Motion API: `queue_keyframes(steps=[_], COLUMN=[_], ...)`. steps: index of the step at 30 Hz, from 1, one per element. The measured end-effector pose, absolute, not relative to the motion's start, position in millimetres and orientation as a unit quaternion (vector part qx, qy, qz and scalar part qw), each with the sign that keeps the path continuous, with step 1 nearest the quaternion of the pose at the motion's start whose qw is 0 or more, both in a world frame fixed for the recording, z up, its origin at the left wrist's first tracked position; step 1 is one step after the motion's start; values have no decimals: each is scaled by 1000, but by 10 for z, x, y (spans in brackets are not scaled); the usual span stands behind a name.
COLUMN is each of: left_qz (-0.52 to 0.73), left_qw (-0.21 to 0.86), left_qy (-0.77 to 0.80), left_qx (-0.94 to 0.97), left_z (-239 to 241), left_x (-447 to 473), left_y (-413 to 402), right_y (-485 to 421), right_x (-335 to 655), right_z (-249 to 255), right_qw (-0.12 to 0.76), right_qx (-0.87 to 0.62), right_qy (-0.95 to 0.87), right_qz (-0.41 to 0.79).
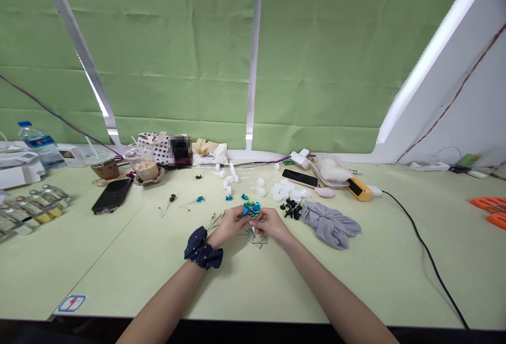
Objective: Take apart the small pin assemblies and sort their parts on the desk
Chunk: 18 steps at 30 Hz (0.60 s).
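Observation:
Both hands meet near the middle of the table. My left hand (231, 223), with a dark dotted scrunchie (202, 249) at its wrist, closes its fingers on a bunch of small shiny blue and green pieces (252, 209). My right hand (273, 224) pinches the same bunch from the other side. Thin bent metal wires (256, 242) stick out below the fingers, and more wires (214, 220) lie beside the left hand. How the pieces join the wires is hidden. Loose blue pieces (244, 196) lie just beyond, and a pile of small black pieces (291, 208) is right of my right hand.
White caps (286, 191) lie scattered behind the hands, near a phone (300, 178). A grey cloth (331, 224) and a yellow device (359, 189) are at right, with a black cable (419, 244). Drink cups (145, 165), another phone (113, 195) and small bottles (39, 204) stand left.

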State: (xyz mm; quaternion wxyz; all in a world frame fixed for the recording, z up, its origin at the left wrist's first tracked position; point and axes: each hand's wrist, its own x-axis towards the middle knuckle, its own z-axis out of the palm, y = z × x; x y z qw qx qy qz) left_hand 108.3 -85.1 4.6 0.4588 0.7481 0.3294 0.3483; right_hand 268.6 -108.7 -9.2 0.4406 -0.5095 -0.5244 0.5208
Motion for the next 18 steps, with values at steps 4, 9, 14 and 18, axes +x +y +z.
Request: queue_keyframes(steps=[4, 9, 14, 18], left_qz=[355, 373, 370, 363], left_qw=[460, 440, 433, 445], left_qy=[337, 344, 338, 327], left_qx=[741, 741, 749, 751], left_z=[60, 81, 87, 64], left_x=[1088, 1098, 1096, 1096], left_y=[-871, -881, -878, -867], right_y=[-1088, -1092, -1051, -1043], right_x=[2711, 2706, 2711, 2733], right_z=[-56, -49, -111, -116], right_qw=[426, 428, 437, 461], right_qx=[-479, -472, -458, -466], right_qy=[-562, -549, -561, -558], right_qz=[522, 541, 533, 509])
